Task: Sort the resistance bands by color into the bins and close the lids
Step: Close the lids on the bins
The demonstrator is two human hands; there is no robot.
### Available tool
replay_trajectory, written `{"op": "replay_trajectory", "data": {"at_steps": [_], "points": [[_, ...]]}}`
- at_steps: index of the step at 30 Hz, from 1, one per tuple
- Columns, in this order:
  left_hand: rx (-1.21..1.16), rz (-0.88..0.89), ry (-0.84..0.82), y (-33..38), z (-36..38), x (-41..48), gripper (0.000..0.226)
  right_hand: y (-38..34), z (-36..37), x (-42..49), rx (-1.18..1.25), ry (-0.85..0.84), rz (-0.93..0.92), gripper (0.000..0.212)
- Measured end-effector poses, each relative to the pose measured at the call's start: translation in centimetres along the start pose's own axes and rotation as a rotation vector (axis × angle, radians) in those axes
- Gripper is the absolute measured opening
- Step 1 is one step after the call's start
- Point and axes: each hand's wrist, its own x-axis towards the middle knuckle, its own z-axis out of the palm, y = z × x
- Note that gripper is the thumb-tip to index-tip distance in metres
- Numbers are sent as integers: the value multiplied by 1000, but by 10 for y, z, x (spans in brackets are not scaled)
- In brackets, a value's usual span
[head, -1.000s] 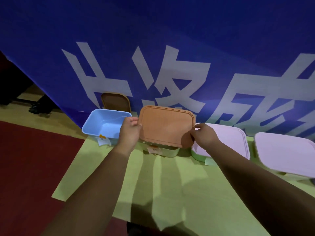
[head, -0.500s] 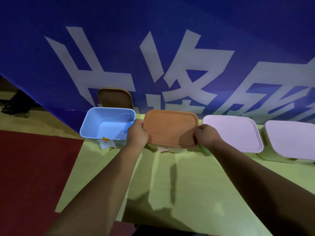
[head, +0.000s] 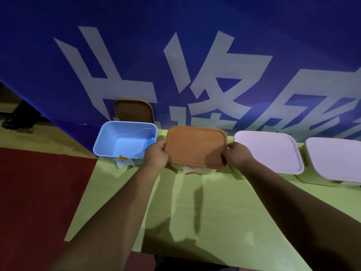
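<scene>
The left hand [head: 156, 156] and right hand [head: 237, 156] each grip a short edge of the orange lid [head: 195, 146], fingers curled round its rim, to keep it level over the pale bin [head: 195, 170] beneath. It looks nearly seated, though the rim fit is hidden. Just left, the blue bin [head: 125, 141] stands open, and its likely brown lid [head: 133, 110] leans on the banner [head: 195, 55]. No resistance bands show.

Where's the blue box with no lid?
In the head view, the blue bin sits at the left end of the row, beside the orange lid that the left hand and right hand hold, with a brown lid leaning on the banner behind it.
</scene>
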Motion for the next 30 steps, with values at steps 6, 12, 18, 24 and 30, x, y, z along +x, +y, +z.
{"op": "replay_trajectory", "data": {"at_steps": [6,12,18,24,30], "points": [[70,44,-63,3,0,-4,52,3,1,3,-49,5,-10,35],[-109,-66,22,-6,-15,-2,45,-24,-1,4,-98,141,-44,26],[-378,-124,115,-25,-68,23,27,-88,14,7,51,194,-107,9],[-451,-132,151,-32,-125,51,23,-161,38,11,88,32,-236,33],[-473,-117,130,-32,-158,77,35,-232,67,27,52,-41,-362,54]]}}
